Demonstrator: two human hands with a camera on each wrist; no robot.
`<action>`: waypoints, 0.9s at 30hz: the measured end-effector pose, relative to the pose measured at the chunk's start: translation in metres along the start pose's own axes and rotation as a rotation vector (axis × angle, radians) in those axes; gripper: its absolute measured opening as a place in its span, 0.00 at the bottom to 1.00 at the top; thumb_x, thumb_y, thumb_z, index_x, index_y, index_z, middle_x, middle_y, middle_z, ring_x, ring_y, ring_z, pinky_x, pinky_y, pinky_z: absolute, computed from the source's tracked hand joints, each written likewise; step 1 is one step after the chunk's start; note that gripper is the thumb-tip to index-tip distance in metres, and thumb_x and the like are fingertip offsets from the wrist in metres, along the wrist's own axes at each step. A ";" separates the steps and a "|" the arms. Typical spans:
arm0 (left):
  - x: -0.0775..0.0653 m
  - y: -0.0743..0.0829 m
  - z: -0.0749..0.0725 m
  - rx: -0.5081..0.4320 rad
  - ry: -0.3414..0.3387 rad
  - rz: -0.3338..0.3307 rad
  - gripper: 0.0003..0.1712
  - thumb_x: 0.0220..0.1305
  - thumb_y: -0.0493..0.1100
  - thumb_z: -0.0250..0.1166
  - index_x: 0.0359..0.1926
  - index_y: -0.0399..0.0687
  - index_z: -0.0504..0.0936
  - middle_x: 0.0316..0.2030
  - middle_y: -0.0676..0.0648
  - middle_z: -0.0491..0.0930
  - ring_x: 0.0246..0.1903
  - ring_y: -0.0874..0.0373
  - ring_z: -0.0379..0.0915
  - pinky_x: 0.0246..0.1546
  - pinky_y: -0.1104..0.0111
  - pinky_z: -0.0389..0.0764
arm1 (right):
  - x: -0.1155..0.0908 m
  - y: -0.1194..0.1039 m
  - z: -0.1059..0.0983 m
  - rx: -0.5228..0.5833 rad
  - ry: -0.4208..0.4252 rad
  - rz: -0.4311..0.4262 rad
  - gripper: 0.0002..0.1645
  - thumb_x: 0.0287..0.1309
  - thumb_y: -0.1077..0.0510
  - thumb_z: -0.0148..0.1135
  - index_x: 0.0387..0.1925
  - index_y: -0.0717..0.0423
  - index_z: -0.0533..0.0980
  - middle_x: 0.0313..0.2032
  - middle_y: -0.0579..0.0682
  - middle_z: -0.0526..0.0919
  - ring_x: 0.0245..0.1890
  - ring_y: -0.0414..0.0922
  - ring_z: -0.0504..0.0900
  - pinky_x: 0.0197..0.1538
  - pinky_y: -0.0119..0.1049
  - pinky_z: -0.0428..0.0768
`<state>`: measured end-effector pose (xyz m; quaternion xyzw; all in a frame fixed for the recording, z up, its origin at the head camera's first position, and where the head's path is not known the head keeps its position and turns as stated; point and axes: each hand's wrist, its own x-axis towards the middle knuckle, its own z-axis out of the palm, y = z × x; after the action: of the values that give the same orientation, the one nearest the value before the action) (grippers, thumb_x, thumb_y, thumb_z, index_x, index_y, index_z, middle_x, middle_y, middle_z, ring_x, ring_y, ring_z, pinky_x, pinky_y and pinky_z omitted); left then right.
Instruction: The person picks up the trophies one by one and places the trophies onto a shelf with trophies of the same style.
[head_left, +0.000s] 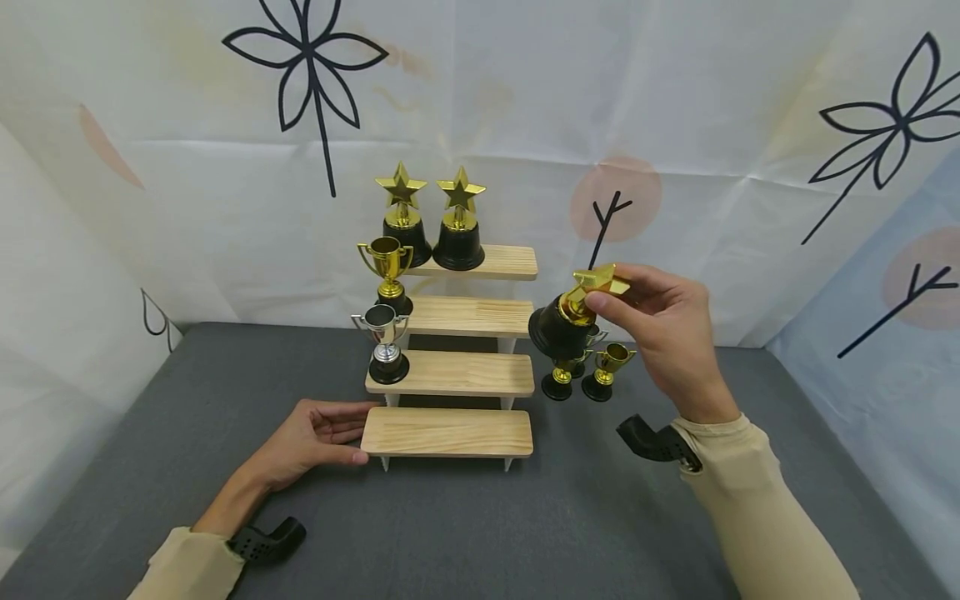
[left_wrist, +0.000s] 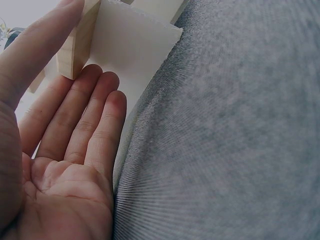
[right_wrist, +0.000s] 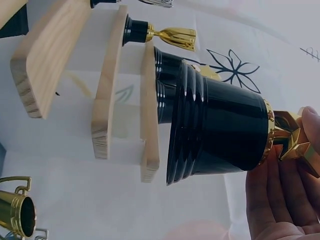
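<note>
My right hand [head_left: 660,321] pinches the gold star of a black-based star trophy [head_left: 558,329], held tilted in the air right of the wooden stepped stand [head_left: 450,433]. In the right wrist view its black base [right_wrist: 225,125] points toward the shelves. My left hand [head_left: 311,442] rests at the left end of the lowest shelf, thumb at the front corner and fingers near the back corner. These fingers [left_wrist: 75,120] look nearly straight in the left wrist view. Two star trophies [head_left: 459,221] stand on the top shelf, with a gold cup [head_left: 387,262] and a silver cup [head_left: 386,333] at the left ends of the two shelves below.
On the grey table [head_left: 450,533], right of the stand, stand gold cup trophies [head_left: 603,371], with a silver cup [head_left: 595,335] partly hidden behind them. White printed cloth [head_left: 510,100] hangs behind and along both sides. A thin dark cord loop [head_left: 156,325] shows at the left.
</note>
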<state>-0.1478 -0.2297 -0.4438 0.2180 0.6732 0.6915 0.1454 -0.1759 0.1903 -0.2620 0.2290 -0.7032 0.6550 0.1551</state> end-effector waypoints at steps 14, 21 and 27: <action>0.000 -0.001 -0.001 -0.004 -0.004 0.000 0.43 0.52 0.24 0.75 0.66 0.15 0.64 0.63 0.23 0.70 0.58 0.56 0.78 0.57 0.64 0.81 | 0.027 0.009 0.005 -0.004 -0.031 0.006 0.17 0.60 0.70 0.70 0.52 0.66 0.83 0.46 0.54 0.85 0.46 0.46 0.85 0.52 0.33 0.85; 0.001 0.000 0.000 0.013 0.017 -0.022 0.44 0.50 0.25 0.76 0.66 0.16 0.65 0.63 0.21 0.68 0.57 0.57 0.78 0.57 0.64 0.81 | 0.037 0.011 0.008 -0.008 -0.031 0.025 0.18 0.60 0.67 0.71 0.52 0.65 0.83 0.46 0.53 0.86 0.48 0.45 0.85 0.54 0.32 0.84; 0.000 0.000 0.000 0.009 0.020 -0.030 0.44 0.50 0.26 0.77 0.66 0.15 0.65 0.64 0.21 0.67 0.57 0.58 0.78 0.57 0.63 0.80 | 0.046 0.008 0.014 -0.028 -0.037 0.035 0.19 0.59 0.68 0.71 0.53 0.68 0.82 0.45 0.52 0.87 0.47 0.46 0.85 0.53 0.33 0.84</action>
<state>-0.1480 -0.2294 -0.4441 0.2015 0.6811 0.6883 0.1478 -0.2178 0.1716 -0.2464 0.2265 -0.7190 0.6433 0.1337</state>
